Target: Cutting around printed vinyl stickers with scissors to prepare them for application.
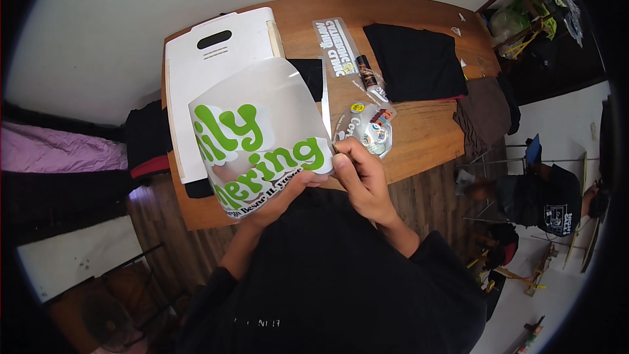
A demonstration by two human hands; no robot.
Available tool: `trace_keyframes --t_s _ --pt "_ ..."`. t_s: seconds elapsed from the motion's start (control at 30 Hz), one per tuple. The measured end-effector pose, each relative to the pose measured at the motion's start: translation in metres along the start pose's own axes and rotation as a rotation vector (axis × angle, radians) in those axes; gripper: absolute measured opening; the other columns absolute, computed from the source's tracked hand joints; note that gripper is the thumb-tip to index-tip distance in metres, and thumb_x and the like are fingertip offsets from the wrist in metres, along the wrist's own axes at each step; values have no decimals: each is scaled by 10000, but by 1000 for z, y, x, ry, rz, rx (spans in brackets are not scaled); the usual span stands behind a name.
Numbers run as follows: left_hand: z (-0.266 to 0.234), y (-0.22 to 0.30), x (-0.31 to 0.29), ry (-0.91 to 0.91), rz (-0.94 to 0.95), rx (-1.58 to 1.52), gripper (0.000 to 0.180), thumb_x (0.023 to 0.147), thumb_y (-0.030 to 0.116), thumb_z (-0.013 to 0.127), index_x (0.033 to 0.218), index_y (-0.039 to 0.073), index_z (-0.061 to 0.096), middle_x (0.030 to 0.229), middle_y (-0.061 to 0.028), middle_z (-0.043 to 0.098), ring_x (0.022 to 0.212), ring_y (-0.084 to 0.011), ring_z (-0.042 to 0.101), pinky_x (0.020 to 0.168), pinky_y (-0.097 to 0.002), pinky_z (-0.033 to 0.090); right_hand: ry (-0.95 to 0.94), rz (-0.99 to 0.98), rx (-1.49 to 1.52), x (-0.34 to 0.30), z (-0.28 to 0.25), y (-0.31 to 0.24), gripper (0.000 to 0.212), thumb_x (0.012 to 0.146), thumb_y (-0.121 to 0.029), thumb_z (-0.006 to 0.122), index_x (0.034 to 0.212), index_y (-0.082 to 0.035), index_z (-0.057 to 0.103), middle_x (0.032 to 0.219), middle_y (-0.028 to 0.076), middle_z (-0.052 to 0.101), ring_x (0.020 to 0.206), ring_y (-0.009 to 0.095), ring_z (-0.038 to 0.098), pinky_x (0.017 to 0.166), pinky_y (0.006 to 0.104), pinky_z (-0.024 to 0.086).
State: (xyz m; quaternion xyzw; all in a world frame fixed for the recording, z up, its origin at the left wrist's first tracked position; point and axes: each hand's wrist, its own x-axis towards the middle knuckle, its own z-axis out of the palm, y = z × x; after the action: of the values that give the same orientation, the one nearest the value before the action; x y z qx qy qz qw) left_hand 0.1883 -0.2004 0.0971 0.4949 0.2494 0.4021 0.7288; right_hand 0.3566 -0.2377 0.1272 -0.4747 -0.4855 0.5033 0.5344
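Observation:
A translucent transfer film sheet [252, 88] with green lettering outlined in white is held up in front of me, curling slightly. My left hand [286, 198] grips its lower edge, with most of the fingers hidden behind the film. At the sheet's right edge, my right hand [362, 180] is closed in a pinch, thumb against index finger. A narrow pale pointed strip [325, 108] rises just above that pinch; whether it is film or a blade I cannot tell.
A white board [219, 59] with a handle slot lies at the table's left. Folded black fabric [419, 62], printed films [337, 46], a dark cylinder [367, 73] and a clear round item with stickers [373, 132] lie on the wooden table [426, 128]. Another person [557, 200] is at the right.

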Motion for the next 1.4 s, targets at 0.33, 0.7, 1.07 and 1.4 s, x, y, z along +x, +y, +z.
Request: trace_keyframes --t_s 0.33,0.7,1.07,1.4 --pt "3 3 1 -14 28 12 214 910 9 486 1107 -45 548 974 -122 650 881 -172 637 788 -252 522 -12 -13 12 0 0 -2 152 941 -113 470 939 23 537 756 12 509 642 29 445 554 192 365" --pt "2 2 -1 -21 1 0 228 911 8 483 1127 -42 535 988 -121 649 896 -170 633 796 -244 516 13 0 20 1 2 -4 144 944 -115 468 915 12 529 677 -7 510 604 16 432 528 187 354" --pt "3 0 1 -33 29 -1 244 906 1 483 1143 -44 521 993 -115 655 897 -159 636 805 -240 514 20 3 29 2 2 -5 145 946 -117 466 904 10 522 673 -8 502 608 15 423 532 186 352" --pt "6 2 0 -25 -6 -42 247 909 -3 479 1148 -52 511 997 -131 643 919 -187 634 822 -267 521 14 -11 7 2 0 -5 146 944 -114 464 896 12 521 672 -5 507 617 16 430 530 188 351"
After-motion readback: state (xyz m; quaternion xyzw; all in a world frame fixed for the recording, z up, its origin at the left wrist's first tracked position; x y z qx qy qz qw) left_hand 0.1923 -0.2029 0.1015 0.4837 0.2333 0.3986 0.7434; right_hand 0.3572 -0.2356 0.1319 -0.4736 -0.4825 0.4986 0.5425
